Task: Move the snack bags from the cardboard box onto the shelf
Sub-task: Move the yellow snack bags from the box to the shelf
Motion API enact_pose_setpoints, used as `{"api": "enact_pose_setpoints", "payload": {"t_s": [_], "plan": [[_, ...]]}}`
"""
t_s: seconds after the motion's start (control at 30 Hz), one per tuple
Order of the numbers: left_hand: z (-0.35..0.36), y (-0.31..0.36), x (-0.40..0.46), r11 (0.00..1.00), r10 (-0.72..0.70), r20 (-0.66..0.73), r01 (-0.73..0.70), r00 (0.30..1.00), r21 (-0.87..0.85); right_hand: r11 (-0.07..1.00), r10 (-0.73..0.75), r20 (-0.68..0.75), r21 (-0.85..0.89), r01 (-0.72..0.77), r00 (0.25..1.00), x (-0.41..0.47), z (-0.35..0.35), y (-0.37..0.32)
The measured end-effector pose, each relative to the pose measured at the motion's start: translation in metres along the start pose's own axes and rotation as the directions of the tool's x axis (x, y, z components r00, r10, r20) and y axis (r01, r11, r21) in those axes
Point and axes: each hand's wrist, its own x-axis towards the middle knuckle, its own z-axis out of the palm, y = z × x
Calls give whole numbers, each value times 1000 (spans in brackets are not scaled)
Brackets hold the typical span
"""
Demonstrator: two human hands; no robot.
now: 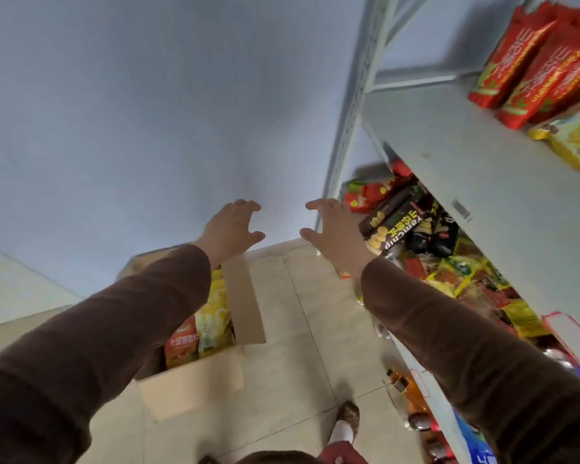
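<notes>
An open cardboard box [245, 299] stands on the tiled floor at lower centre-left, with yellow and orange snack bags [208, 323] inside. My left hand [230, 229] hovers above the box's far end, fingers apart and holding nothing. My right hand [335, 232] is level with it to the right, also spread and holding nothing, just left of the shelf. The grey metal shelf [476, 182] fills the right side. Red snack bags [536, 61] and a yellow bag [573, 142] lie on its upper board. My brown sleeves hide part of the box.
The lower shelf level holds a heap of dark, red and yellow snack packs [416, 229]. Bottles [409, 396] sit on the lowest level. A pale blue wall [148, 112] is straight ahead. My slippered foot [347, 420] stands on the floor tiles beside the box.
</notes>
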Motion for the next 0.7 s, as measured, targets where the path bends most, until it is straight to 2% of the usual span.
{"api": "enact_pose_setpoints", "payload": {"t_s": [0.17,0.33,0.43,0.53,0.7], "plan": [[-8,-124,-70,993,-117,98,118,988,-7,999,-5,141,52,-2,990,-14,101,-88],[8,-230,-93,962,-263,95,269,960,-49,998,32,296,41,-47,955,-11,185,-132],[28,-284,-84,922,-331,200,361,922,-140,987,94,375,84,-134,922,4,231,-139],[52,-321,-71,904,-354,246,397,902,-157,961,160,461,130,-244,873,24,281,-137],[116,-385,-30,867,-398,351,473,848,-159,878,311,592,122,-464,744,58,380,-119]]}}
